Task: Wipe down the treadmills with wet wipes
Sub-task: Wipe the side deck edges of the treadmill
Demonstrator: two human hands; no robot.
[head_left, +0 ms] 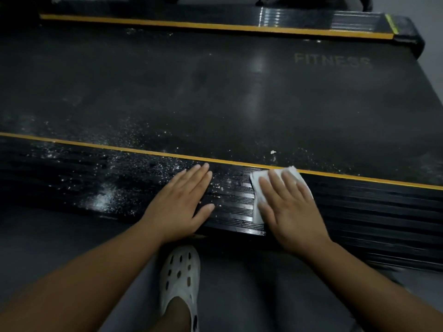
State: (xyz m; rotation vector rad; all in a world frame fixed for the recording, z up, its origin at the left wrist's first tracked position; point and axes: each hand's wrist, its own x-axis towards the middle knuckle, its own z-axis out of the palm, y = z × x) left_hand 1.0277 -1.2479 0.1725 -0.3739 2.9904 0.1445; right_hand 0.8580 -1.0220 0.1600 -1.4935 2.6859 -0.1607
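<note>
A black treadmill lies across the view, its wide belt (215, 97) marked FITNESS at the far right. Its near ribbed side rail (72, 178), edged by a yellow stripe, is speckled with white dust on the left part. My right hand (291, 207) lies flat with straight fingers on a white wet wipe (257, 200), pressing it onto the rail. My left hand (179, 204) rests flat on the rail just left of it, fingers straight, holding nothing.
The far side rail (215, 20) with its yellow stripe runs along the top. Grey floor (60, 236) lies in front of the treadmill. My foot in a white perforated clog (179, 281) stands on the floor between my arms.
</note>
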